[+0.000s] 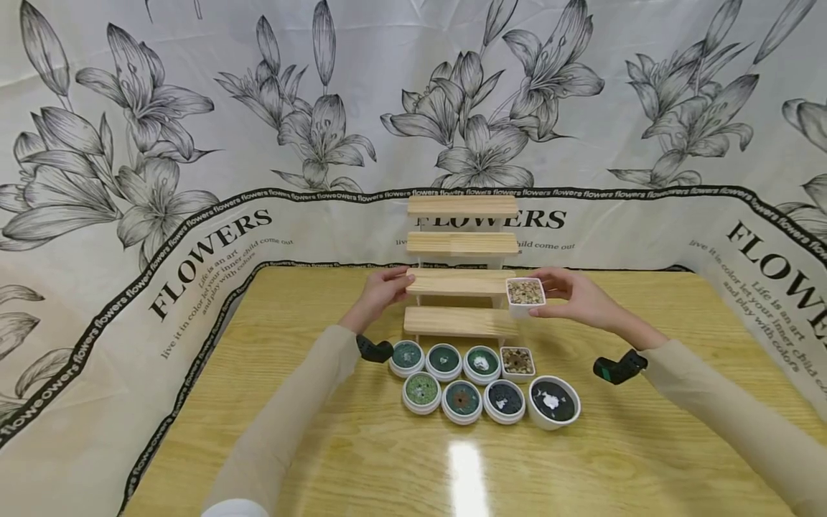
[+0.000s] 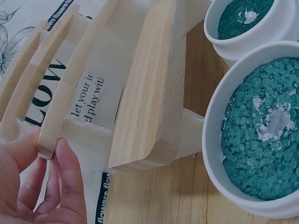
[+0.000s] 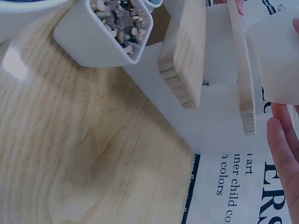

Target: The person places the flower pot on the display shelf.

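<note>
A four-tier wooden step stand (image 1: pixel 460 281) with pale boards stands near the back of the table. My left hand (image 1: pixel 380 293) pinches the left end of its second board from the bottom, thumb on one face and fingers on the other in the left wrist view. In my right hand (image 1: pixel 575 298) is a small square white pot (image 1: pixel 525 291) filled with tan pebbles, gripped at its right side. The pot is beside the right end of that same board, upright. In the right wrist view the pot's white wall (image 3: pixel 279 63) shows beside the boards, fingers partly out of frame.
In front of the stand sit several round white pots, including one with green granules (image 1: pixel 422 391). A square pebble pot (image 1: pixel 517 362) ends the back row; a larger round pot (image 1: pixel 554 402) ends the front row. A flower-printed cloth (image 1: pixel 349 230) hangs behind the table.
</note>
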`<action>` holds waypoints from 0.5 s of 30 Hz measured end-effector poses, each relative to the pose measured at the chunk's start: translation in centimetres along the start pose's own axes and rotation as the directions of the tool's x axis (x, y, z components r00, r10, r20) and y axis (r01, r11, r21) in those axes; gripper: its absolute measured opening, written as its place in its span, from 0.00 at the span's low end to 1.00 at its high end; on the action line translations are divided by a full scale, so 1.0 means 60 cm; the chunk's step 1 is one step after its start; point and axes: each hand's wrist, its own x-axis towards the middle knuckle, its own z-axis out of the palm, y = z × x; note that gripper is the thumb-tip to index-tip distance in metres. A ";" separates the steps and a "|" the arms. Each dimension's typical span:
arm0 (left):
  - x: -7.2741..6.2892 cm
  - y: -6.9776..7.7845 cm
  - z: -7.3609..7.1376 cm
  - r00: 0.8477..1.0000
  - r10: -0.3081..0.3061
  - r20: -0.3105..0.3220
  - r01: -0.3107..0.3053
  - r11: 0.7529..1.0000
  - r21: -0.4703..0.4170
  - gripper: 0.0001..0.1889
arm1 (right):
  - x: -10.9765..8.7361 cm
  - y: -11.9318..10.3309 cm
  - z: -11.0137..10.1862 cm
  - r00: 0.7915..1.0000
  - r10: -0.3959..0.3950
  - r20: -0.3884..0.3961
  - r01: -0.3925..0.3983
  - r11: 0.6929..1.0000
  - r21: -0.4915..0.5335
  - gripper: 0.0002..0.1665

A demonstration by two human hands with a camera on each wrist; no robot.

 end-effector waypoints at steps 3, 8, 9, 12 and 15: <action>0.001 0.001 0.000 1.000 0.006 -0.006 -0.006 1.000 0.004 0.25 | 0.015 -0.006 0.001 1.000 -0.010 0.012 0.010 1.000 0.009 0.36; 0.002 0.000 0.001 1.000 0.011 -0.021 -0.011 1.000 0.005 0.25 | 0.035 -0.020 0.003 0.999 -0.004 0.041 0.003 1.000 0.010 0.36; 0.002 -0.001 0.001 1.000 0.014 -0.024 -0.013 1.000 0.003 0.25 | 0.039 -0.023 0.004 0.999 -0.003 0.045 0.003 1.000 0.011 0.37; 0.002 -0.002 0.002 0.999 0.025 -0.033 -0.025 1.000 -0.010 0.25 | 0.052 -0.033 0.008 0.998 -0.017 0.057 0.015 1.000 0.024 0.38; -0.006 0.003 0.004 0.999 0.026 -0.036 -0.027 1.000 -0.012 0.25 | 0.065 -0.038 0.011 0.997 -0.038 0.065 0.036 0.999 0.034 0.38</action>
